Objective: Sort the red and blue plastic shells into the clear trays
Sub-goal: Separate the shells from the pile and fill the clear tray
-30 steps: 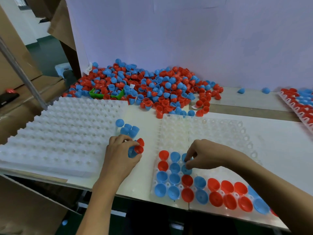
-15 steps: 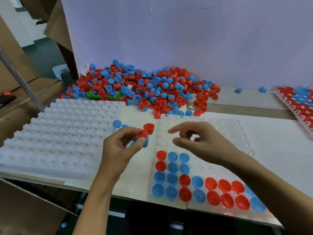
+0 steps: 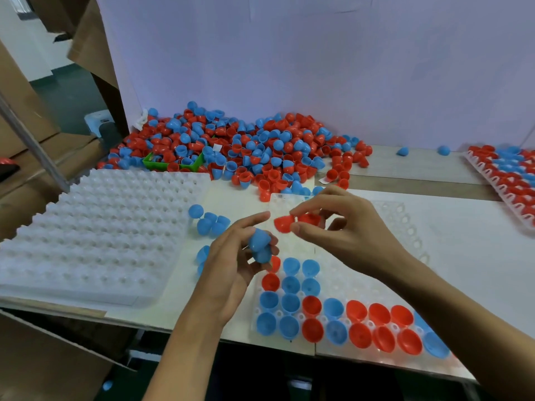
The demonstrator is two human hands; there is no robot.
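A big heap of red and blue shells (image 3: 240, 151) lies at the back of the table. My left hand (image 3: 231, 261) holds a stack of blue shells (image 3: 259, 246) above the near tray's left end. My right hand (image 3: 344, 230) pinches red shells (image 3: 285, 223) between thumb and forefinger, just right of the left hand and above the clear tray (image 3: 362, 285). The tray's near rows hold blue and red shells, open side up. A few loose blue shells (image 3: 208, 221) lie on the table to the left of my hands.
A stack of white dimpled trays (image 3: 95, 235) fills the left side. A filled tray of red and blue shells (image 3: 509, 175) sits at the far right. A green bin (image 3: 170, 164) is half buried in the heap. Two stray blue shells (image 3: 421, 151) lie by the back wall.
My right hand rose from the tray, came over to the left hand and took the red shells from it. The left hand lifted and keeps the blue shells.
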